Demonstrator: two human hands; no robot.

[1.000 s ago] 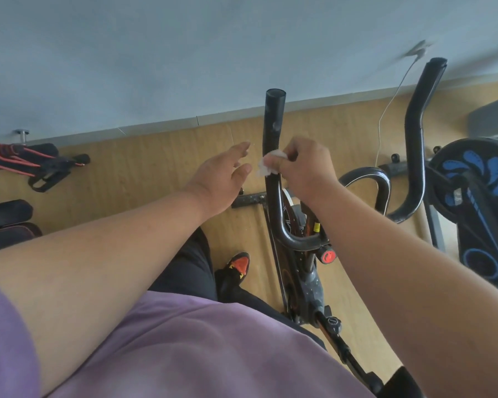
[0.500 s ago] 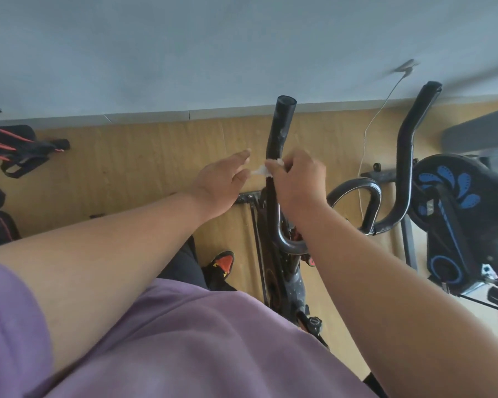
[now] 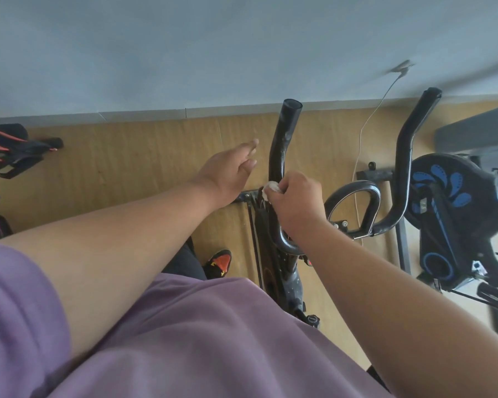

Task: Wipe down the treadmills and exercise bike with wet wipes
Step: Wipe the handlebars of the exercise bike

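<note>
Low in the frame, a purple shirt (image 3: 184, 340) fills the foreground, with both bare forearms reaching up toward the centre. At mid-frame the right hand (image 3: 295, 202) curls around a white wet wipe (image 3: 270, 188), pressing it against the left handlebar (image 3: 282, 150) of the exercise bike (image 3: 279, 262); how far the wipe wraps the bar is hard to tell. Just left of the bar, the left hand (image 3: 230, 170) hovers with fingers straight, holding nothing. Farther right stands a blue-patterned flywheel (image 3: 449, 191).
</note>
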